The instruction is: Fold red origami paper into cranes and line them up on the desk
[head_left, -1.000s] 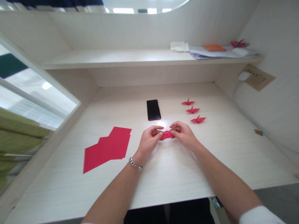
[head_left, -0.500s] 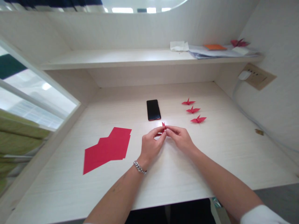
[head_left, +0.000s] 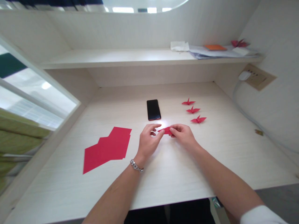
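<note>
My right hand (head_left: 184, 136) pinches the folded red paper (head_left: 167, 130), my left hand (head_left: 149, 140) thumbing its edge (other fingers spread); uneven pressure could skew a crease

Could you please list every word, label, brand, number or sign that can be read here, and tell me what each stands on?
None can be read.
Folded red paper at the hands: no lettering visible.
Flat red sheets: no print visible.
Phone: dark screen, no lettering visible.
Papers on the shelf and the wall socket: any markings are too small or blurred to read.
</note>
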A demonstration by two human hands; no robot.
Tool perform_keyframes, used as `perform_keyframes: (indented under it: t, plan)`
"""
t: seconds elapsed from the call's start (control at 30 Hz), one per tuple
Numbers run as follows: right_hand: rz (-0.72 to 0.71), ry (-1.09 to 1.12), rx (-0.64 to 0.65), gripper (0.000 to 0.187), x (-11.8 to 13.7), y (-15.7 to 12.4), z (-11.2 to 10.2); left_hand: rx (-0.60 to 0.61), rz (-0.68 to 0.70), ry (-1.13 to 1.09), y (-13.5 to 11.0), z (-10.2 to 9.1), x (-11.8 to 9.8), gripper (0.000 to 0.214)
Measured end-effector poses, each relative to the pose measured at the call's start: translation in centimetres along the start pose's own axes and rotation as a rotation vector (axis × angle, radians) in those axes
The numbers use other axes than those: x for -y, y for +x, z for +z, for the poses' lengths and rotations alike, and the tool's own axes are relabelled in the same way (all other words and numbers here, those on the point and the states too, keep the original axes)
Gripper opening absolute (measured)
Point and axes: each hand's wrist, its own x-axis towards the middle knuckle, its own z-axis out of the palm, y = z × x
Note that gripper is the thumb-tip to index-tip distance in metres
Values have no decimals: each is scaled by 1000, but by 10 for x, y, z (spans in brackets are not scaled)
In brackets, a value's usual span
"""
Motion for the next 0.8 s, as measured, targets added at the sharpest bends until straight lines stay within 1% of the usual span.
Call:
perform_keyframes:
  t: [0.1,0.17,0.37,0.57,0.7,0.8]
  plan:
    - [-10,-85,69,27,4,-2,-1,138,-60,-161,1,3,4,26]
    - [-15,-118,107,25,6,-4,0,197,-104,-218,0,5,5,24]
    - [-96,-158,155,15,13,-10,0,211,-190,-284,0,5,3,18]
    - [-62,-93,171,14,13,-10,-1,230,-238,-361,2,4,2,10]
    - [-64,-24,164,15,12,-10,-2,218,-237,-403,2,4,1,8]
    - [-40,9,183,19,13,-9,-3,210,-204,-401,1,4,0,7]
